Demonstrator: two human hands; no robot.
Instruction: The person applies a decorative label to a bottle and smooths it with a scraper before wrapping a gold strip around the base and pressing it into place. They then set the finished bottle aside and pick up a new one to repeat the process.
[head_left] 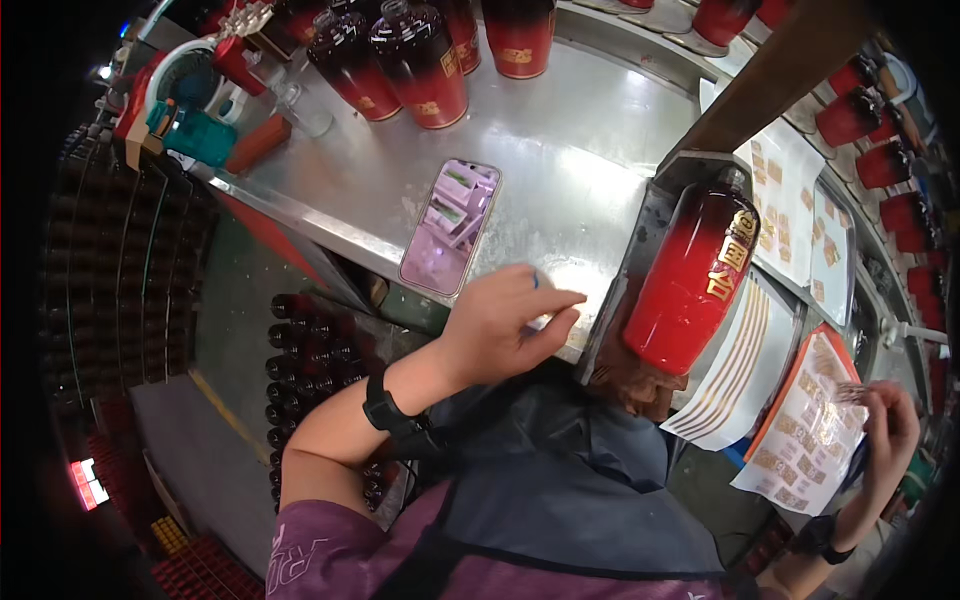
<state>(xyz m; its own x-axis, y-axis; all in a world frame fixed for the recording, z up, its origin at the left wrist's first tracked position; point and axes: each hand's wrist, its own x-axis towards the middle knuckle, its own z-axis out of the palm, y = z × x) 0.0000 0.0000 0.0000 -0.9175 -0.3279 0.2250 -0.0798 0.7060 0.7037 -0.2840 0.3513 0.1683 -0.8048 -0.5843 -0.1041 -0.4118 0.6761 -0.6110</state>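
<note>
The left hand (512,322) is loose near the edge of the table (560,120), with nothing that I can see in it, while the right hand (892,422) pinches what looks like a small sticker (851,393) over the printed sheet (800,440). Between them the red bottle (682,285) lies in a dark holder (612,312), touched by neither hand, so a careless knock could turn it, and the thin sticker might fold if pulled unevenly.

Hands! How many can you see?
2. The left hand is between the phone and the red-and-black bottle lying down; the right hand is by the gold-patterned sheet, far right. I see no others, though some could be hidden.
</note>
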